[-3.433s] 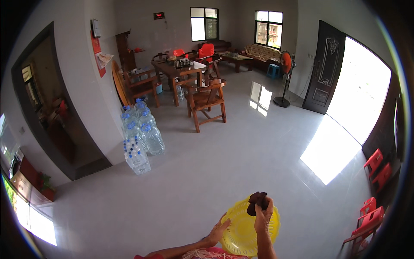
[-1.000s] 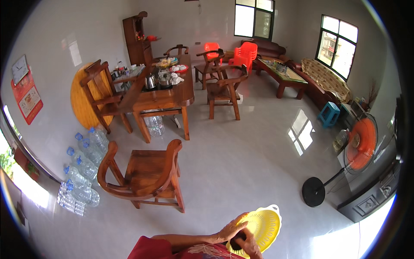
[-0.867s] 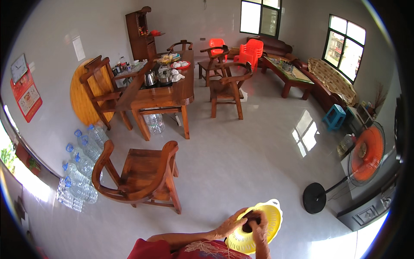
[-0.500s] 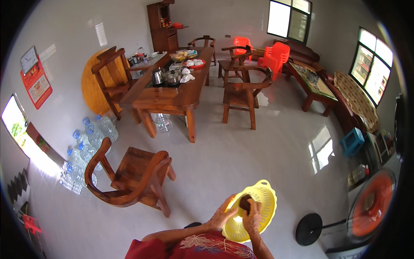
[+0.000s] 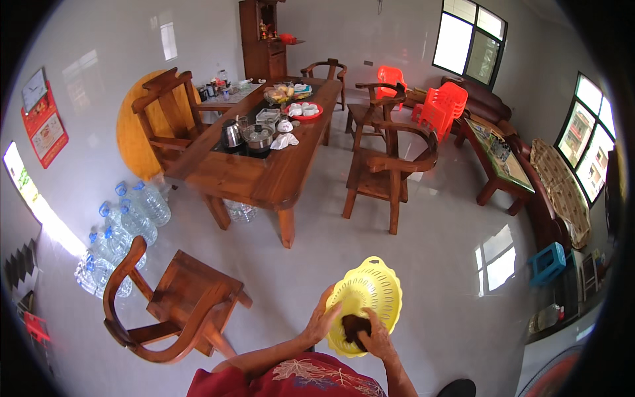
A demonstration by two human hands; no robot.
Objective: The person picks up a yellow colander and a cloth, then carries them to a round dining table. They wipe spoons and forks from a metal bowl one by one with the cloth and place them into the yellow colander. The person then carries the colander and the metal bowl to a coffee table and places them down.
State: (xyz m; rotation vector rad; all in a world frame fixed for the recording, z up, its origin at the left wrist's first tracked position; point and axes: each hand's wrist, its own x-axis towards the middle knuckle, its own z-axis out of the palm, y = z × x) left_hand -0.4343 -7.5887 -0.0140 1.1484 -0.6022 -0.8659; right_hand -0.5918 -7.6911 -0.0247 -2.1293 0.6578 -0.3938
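A yellow plastic colander with a scalloped rim, slotted sides and a holed handle tab is held in front of my red top. My left hand grips its left rim, with the thumb over the inside. Over the lower right of the colander, my right hand has its thumb and fingers around a dark brown clump. What the clump is cannot be made out. It lies low in the colander, partly hidden by the right fingers.
A wooden armchair stands near on the left, by several large clear water bottles. Ahead is a long wooden table with a kettle and a pot. Another armchair stands right of it. A fan shows at lower right.
The table and chairs appear nearer, and the fan has slid toward the lower right edge. The brown clump sits lower in the colander, and my right hand has shifted down with it.
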